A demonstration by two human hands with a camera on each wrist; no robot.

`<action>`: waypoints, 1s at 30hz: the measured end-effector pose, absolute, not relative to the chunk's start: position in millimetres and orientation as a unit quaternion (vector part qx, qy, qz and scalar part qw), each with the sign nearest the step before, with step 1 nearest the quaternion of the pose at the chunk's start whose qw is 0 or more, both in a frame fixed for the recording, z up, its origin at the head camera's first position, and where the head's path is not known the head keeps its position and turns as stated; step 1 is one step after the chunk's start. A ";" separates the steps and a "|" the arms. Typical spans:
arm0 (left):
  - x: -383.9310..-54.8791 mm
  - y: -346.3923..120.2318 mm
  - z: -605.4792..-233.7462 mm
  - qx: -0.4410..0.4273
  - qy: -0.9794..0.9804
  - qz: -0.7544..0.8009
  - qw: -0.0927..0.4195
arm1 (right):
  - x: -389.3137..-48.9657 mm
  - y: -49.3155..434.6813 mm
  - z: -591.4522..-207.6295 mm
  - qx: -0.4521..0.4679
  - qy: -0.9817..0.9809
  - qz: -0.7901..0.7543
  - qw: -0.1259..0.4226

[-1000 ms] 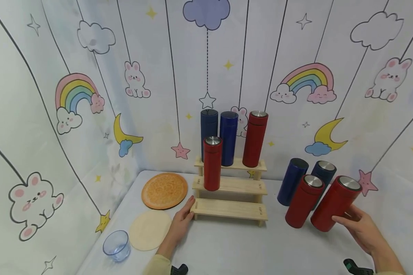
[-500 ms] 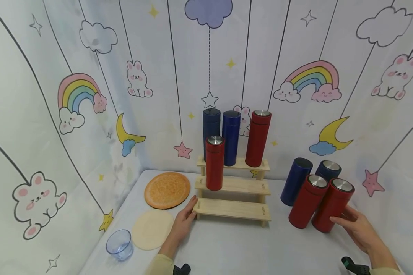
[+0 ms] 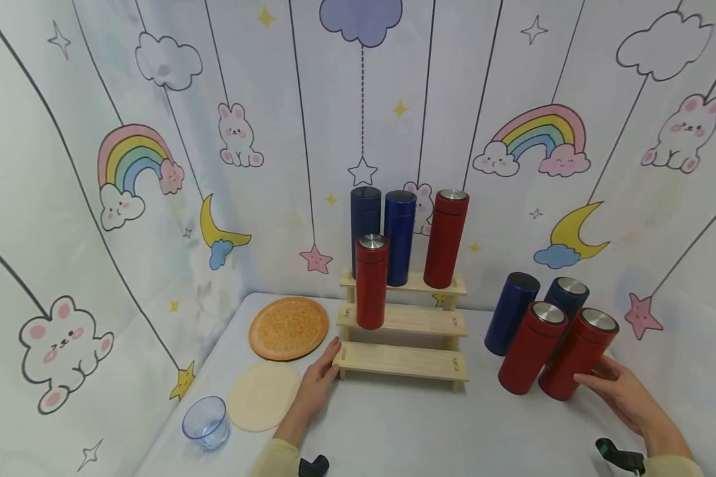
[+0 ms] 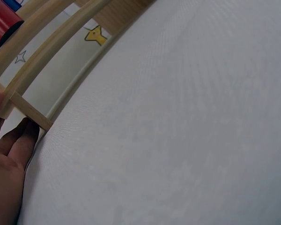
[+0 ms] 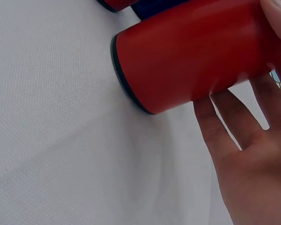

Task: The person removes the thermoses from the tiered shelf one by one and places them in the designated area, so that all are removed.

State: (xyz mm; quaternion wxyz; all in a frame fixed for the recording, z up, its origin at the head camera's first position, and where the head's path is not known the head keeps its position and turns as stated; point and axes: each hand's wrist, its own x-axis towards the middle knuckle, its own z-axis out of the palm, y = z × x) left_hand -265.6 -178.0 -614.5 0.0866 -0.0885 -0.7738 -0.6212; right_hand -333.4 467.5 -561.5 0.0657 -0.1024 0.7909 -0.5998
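Note:
My right hand (image 3: 626,392) grips a red thermos (image 3: 577,354) at the table's right, thumb in front and fingers behind. The thermos leans slightly right; whether its base touches the table I cannot tell. Beside it stand another red thermos (image 3: 532,348), a blue thermos (image 3: 511,315) and a dark blue one (image 3: 567,291), partly hidden. My left hand (image 3: 315,387) holds the lower left end of a three-tier wooden stand (image 3: 402,361), thumb at the board and fingers by its leg. On its top tier are a dark blue (image 3: 365,212), a blue (image 3: 398,238) and a red thermos (image 3: 446,238); the middle tier bears one red thermos (image 3: 371,283).
Left of the stand lie an orange-brown round mat (image 3: 289,328) and a cream round mat (image 3: 264,397). A clear bluish glass (image 3: 207,424) stands near the table's left edge. Patterned curtains (image 3: 244,218) close off the back and sides.
The gripped red thermos has come down and closer to the neighbouring red one, standing more upright than a second ago. It tips slightly right in the last half second. My left hand stays at the stand.

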 end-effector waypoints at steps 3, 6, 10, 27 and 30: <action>-268.2 -178.3 -611.4 -0.092 -0.775 -0.619 0.086 | -335.9 468.2 -558.6 -0.097 0.797 -0.592 0.074; -271.9 -178.5 -607.7 -0.098 -0.779 -0.614 0.086 | -336.9 470.0 -557.8 -0.091 0.793 -0.597 0.083; -275.1 -178.2 -605.5 -0.105 -0.784 -0.605 0.085 | -335.3 472.5 -557.5 -0.085 0.792 -0.598 0.087; -265.3 -178.6 -610.7 -0.106 -0.776 -0.616 0.086 | -289.3 445.7 -502.8 -0.055 0.681 -0.703 -0.199; -263.3 -179.6 -613.9 -0.100 -0.774 -0.619 0.083 | -275.6 426.5 -485.5 0.039 0.691 -0.654 -0.304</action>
